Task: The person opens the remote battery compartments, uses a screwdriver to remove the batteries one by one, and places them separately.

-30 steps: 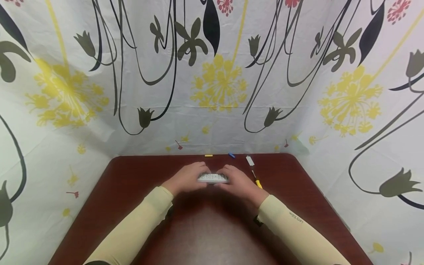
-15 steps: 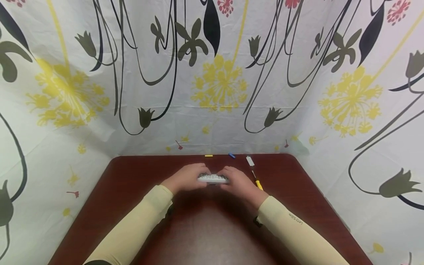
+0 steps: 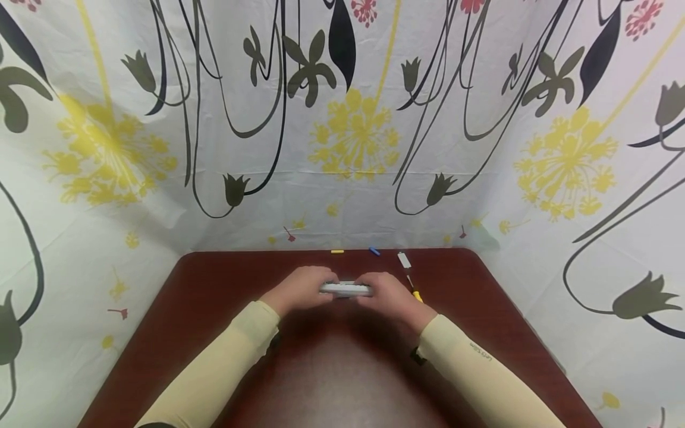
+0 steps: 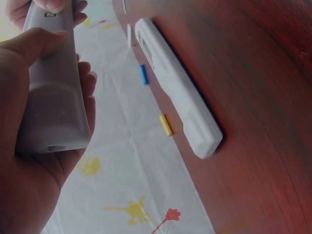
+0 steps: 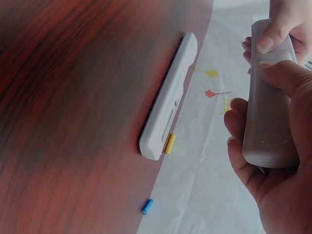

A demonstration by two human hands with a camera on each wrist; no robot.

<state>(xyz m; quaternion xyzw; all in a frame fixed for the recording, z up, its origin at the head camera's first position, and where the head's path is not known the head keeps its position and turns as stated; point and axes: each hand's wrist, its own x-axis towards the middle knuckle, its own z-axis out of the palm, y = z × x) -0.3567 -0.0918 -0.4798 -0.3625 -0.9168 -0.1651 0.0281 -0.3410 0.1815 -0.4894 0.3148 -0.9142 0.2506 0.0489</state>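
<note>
A grey-white remote control (image 3: 346, 290) is held crosswise above the table by both hands. My left hand (image 3: 303, 290) grips its left end, the thumb lying on the smooth back of the casing. At the other end my right hand (image 3: 393, 297) grips it the same way, fingers curled round underneath. The left wrist view shows a small rectangular opening near one end of the held casing (image 4: 54, 73). Below, a second white remote-shaped body (image 4: 178, 87) lies on the table with a long recess along its side; the hands mostly hide it from the head view.
Toward the table's far edge lie a yellow battery (image 3: 337, 251), a blue battery (image 3: 374, 251) and a small white cover (image 3: 404, 260). A yellow-handled screwdriver (image 3: 416, 292) lies beside my right hand. Patterned white cloth (image 3: 342, 208) surrounds the dark red table (image 3: 214, 297).
The held remote has tipped: its buttons, visible earlier in the head view, are now mostly turned out of sight. The right hand has shifted slightly; both hands keep their grip.
</note>
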